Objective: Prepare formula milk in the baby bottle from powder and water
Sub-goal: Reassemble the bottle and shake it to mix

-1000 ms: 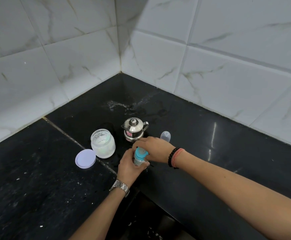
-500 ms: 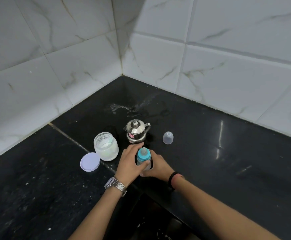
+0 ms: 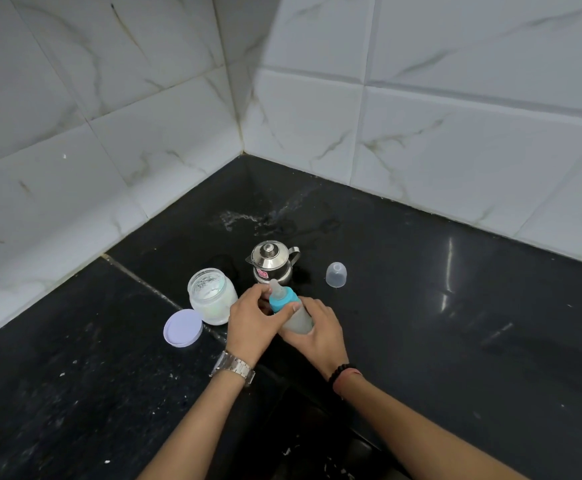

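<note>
The cloudy baby bottle with a turquoise collar and clear teat (image 3: 287,308), upright half a second ago, now tilts with its teat pointing far-left, lifted between both hands. The left hand (image 3: 253,323) curls its fingers around the collar; the right hand (image 3: 320,336) wraps the bottle's body from beneath. Just beyond stands a small steel lidded kettle (image 3: 271,262). To the left sits an open glass powder jar (image 3: 210,295) beside its lilac round lid (image 3: 182,328). A clear plastic cap (image 3: 336,274) rests right of the kettle on the black stone counter (image 3: 455,341)
</note>
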